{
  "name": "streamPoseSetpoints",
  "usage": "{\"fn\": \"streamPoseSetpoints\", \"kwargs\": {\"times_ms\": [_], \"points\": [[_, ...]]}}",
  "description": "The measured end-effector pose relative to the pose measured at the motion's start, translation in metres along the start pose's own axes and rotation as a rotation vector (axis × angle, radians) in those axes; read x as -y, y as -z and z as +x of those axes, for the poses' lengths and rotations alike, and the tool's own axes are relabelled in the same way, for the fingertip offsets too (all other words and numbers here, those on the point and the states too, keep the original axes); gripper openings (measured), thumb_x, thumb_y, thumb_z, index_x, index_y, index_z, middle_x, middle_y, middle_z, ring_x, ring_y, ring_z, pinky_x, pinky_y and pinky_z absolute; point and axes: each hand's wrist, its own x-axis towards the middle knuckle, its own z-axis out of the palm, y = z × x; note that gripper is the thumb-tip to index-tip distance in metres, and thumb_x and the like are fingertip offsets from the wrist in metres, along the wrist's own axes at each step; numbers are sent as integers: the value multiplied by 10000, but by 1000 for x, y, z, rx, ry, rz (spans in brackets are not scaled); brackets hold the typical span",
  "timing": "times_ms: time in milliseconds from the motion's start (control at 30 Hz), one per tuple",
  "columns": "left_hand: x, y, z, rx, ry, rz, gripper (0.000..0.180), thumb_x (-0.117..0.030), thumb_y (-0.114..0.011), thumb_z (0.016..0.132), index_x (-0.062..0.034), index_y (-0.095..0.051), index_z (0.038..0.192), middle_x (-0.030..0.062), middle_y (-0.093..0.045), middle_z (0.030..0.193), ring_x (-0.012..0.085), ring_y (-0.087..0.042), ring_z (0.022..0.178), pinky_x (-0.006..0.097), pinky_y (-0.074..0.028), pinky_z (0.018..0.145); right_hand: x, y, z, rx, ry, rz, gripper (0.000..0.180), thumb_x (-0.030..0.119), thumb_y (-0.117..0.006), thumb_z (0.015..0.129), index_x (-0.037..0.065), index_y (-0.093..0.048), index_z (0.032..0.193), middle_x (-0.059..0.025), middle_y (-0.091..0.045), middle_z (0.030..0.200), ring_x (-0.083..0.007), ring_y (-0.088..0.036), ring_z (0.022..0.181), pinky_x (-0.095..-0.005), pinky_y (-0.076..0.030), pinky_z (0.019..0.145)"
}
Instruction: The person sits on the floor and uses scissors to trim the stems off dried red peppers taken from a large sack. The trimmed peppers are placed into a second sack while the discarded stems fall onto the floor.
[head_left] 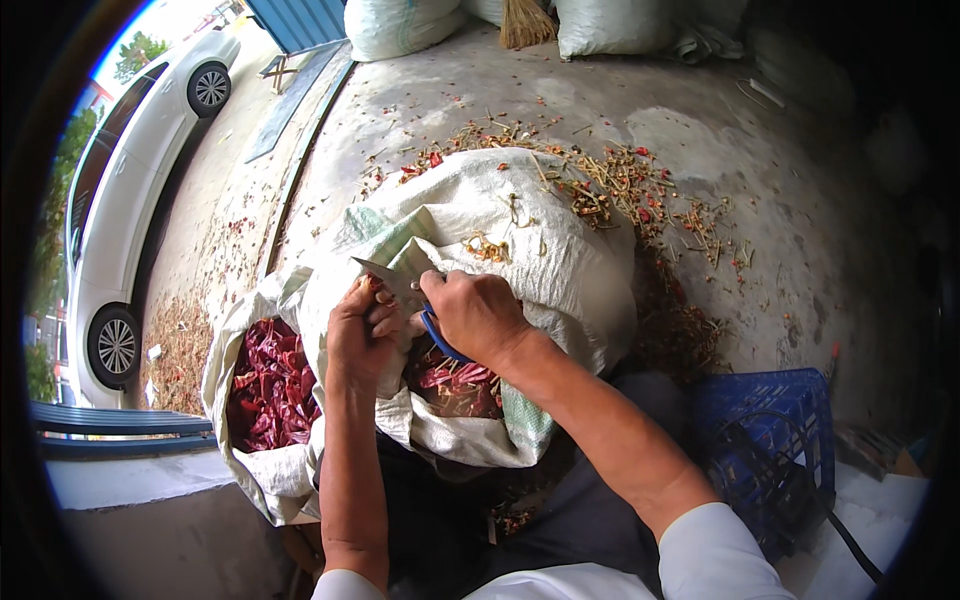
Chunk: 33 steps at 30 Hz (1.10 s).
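Observation:
My right hand is wrapped round the blue handles of a pair of scissors. Their metal blades reach left, to just above my left hand. The fingers of that hand are curled and pinch a dried red chili, of which only a small part shows by the blades. Both hands hover over an open white woven sack; deep red dried chilies with stems lie in its mouth. On the left, against it, stands a second open woven sack, also holding dried chilies.
Cut stems and chili bits litter the concrete floor beyond the sack. A blue plastic crate with a dark cable stands at my right. Full white sacks and a straw broom are at the back. Outside, left, a white car is parked.

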Motion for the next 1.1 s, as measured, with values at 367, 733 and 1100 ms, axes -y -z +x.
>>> {"fn": "streamPoseSetpoints", "kwargs": {"times_ms": [367, 733, 1100], "points": [[-100, 84, -95, -1155, -258, 2213, 702, -373, -714, 867, 19, -488, 1404, 282, -462, 1446, 415, -435, 1354, 476, -375, 1107, -31, 27, 2, -173, -194, 230, 518, 503, -736, 839, 14, -573, 786, -247, -631, 647, -425, -671, 643, -481, -533, 571], [89, 25, -20, 220, 132, 2277, 295, -275, -741, 836, -24, -650, 961, 201, -689, 883, 397, -667, 915, 485, -518, 806, -38, 20, -4, -223, -168, 167, 552, 536, -748, 831, 21, -563, 760, -206, -588, 574, -409, -644, 586, -451, -506, 544], [54, -10, -5, -92, -44, 1582, 336, 44, -636, 860, -22, -642, 1189, 57, -700, 878, 70, -622, 806, 258, -523, 737, -53, 38, -17, -39, -338, 172, 566, 563, -706, 860, 29, -535, 783, -208, -603, 623, -435, -635, 641, -482, -487, 592]]}}
